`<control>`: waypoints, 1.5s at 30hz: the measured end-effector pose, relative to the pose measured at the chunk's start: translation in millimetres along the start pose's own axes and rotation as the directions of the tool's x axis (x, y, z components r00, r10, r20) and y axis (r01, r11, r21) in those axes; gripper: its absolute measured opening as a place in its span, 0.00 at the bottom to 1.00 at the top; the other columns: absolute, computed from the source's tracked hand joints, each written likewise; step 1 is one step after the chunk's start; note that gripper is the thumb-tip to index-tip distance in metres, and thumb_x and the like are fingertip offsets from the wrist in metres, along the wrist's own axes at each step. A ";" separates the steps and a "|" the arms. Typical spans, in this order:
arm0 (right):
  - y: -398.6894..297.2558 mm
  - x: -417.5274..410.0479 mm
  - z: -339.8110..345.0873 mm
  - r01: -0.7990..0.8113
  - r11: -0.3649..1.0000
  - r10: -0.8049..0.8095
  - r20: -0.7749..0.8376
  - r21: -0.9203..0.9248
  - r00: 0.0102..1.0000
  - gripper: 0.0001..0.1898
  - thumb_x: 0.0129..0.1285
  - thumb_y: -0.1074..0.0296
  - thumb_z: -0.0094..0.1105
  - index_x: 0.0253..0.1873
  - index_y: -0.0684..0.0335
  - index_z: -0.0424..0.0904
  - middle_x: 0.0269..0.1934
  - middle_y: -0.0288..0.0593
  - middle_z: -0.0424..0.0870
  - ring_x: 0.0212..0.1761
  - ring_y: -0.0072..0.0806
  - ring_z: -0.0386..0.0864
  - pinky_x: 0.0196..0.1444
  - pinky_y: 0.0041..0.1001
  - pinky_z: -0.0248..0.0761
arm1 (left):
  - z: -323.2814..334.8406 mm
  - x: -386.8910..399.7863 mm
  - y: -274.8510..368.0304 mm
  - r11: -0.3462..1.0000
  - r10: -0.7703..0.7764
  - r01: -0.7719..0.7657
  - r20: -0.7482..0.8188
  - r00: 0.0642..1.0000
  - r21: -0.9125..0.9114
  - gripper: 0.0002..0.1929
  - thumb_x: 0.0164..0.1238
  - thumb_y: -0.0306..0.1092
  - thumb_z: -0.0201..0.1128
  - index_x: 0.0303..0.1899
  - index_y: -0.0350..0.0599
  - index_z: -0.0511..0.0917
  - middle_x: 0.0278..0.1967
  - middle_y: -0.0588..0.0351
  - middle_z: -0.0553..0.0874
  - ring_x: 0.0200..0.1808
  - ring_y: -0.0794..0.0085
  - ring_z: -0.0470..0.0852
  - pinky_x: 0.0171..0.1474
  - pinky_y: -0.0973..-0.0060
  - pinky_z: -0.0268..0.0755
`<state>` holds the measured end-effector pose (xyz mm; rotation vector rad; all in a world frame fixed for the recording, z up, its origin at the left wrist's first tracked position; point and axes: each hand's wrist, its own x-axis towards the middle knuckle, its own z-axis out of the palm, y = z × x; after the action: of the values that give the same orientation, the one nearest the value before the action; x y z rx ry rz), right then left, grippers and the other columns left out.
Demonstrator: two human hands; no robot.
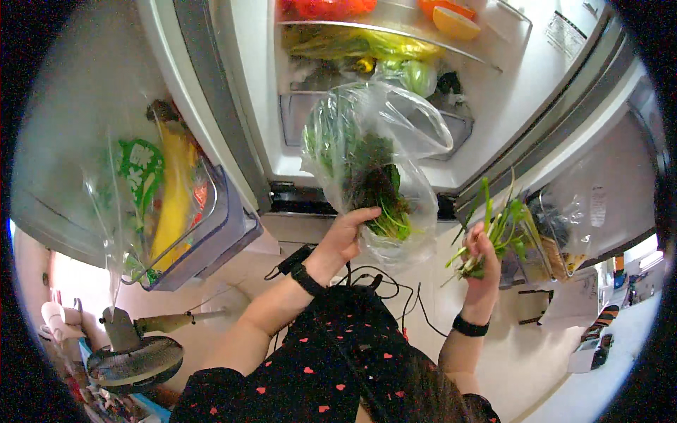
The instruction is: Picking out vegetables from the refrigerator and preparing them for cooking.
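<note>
A clear plastic bag (423,185) of leafy greens hangs in front of the open refrigerator, with my left hand (349,238) gripping it from the left side. Dark leaves and pale green stems (391,224) show through the film, and the bag's handle loop gapes at the upper right. My right hand (484,259) holds a small bunch of green herbs or scallions (500,227) with thin stalks and roots, apart from the bag and close to the right door's bin. My fingers partly cover this bunch.
The left door's bin (227,222) holds bagged food, some in yellow packaging. Inside the refrigerator (254,106), more bagged vegetables (404,74) and a cut orange fruit (456,24) sit on shelves. Black cables (410,288) lie on the floor. A fan (135,359) stands at lower left.
</note>
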<state>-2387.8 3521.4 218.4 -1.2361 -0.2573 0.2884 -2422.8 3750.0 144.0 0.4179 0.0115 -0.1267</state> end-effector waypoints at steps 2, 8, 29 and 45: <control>2.1 -1.4 -2.9 -0.028 1.000 0.028 -0.047 -0.005 0.999 0.10 0.54 0.60 0.54 0.36 0.57 0.66 0.21 0.27 0.60 0.21 0.12 0.56 0.22 0.13 0.48 | 12.2 11.3 6.0 0.995 0.085 -0.084 -0.038 0.996 0.046 0.17 0.54 0.30 0.52 0.47 0.36 0.69 0.45 0.47 0.76 0.47 0.61 0.75 0.54 0.64 0.65; 10.3 3.8 -18.8 -0.069 0.993 0.071 -0.019 0.091 0.997 0.09 0.55 0.61 0.52 0.36 0.57 0.65 0.21 0.28 0.61 0.21 0.13 0.58 0.21 0.14 0.51 | 57.4 65.7 45.1 0.967 0.237 -0.245 -0.095 0.967 -0.072 0.12 0.54 0.30 0.51 0.40 0.36 0.70 0.39 0.50 0.77 0.42 0.63 0.75 0.50 0.65 0.66; 14.7 31.9 -43.5 -0.259 0.946 0.272 0.041 -0.195 0.961 0.13 0.45 0.64 0.61 0.32 0.65 0.73 0.23 0.34 0.72 0.25 0.20 0.68 0.28 0.20 0.61 | 89.1 335.8 184.2 0.717 0.536 -0.212 -0.332 0.776 0.664 0.11 0.58 0.45 0.50 0.36 0.51 0.72 0.28 0.61 0.76 0.23 0.74 0.71 0.23 0.76 0.66; 33.9 26.0 -54.2 -0.208 0.918 0.211 -0.030 -0.336 0.977 0.08 0.50 0.67 0.57 0.30 0.65 0.73 0.22 0.33 0.72 0.24 0.20 0.68 0.27 0.19 0.59 | 70.3 351.0 196.0 0.844 0.474 -0.503 0.181 0.862 0.185 0.06 0.53 0.25 0.56 0.34 0.38 0.73 0.33 0.56 0.78 0.35 0.71 0.75 0.42 0.74 0.70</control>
<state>-2347.4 3492.7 170.4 -1.6080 -0.1836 0.4472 -2051.1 3856.8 274.4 0.6289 -0.2399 0.3581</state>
